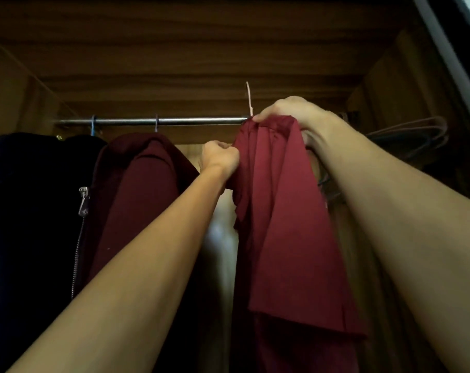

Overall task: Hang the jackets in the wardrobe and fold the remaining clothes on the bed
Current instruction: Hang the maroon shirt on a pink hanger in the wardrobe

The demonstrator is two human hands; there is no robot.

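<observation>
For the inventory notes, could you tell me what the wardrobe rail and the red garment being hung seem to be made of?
The rail looks like polished metal: silvery with a bright glint along it. The red garment looks like thin, smooth woven cloth, slightly glossy and draping in soft folds; the fibre cannot be told.

Both my arms bare, raised, reaching toward 12 o'clock. My left hand [221,156] fisted, fingers curled tight, knuckles up, pinching fabric. My right hand [287,111] higher, toward 1 o'clock, palm down, fingers clamped over cloth.

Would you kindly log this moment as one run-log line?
step: hanging red garment | left hand: gripping its edge | right hand: gripping collar | hanger hook: above rail, not hooked
</observation>
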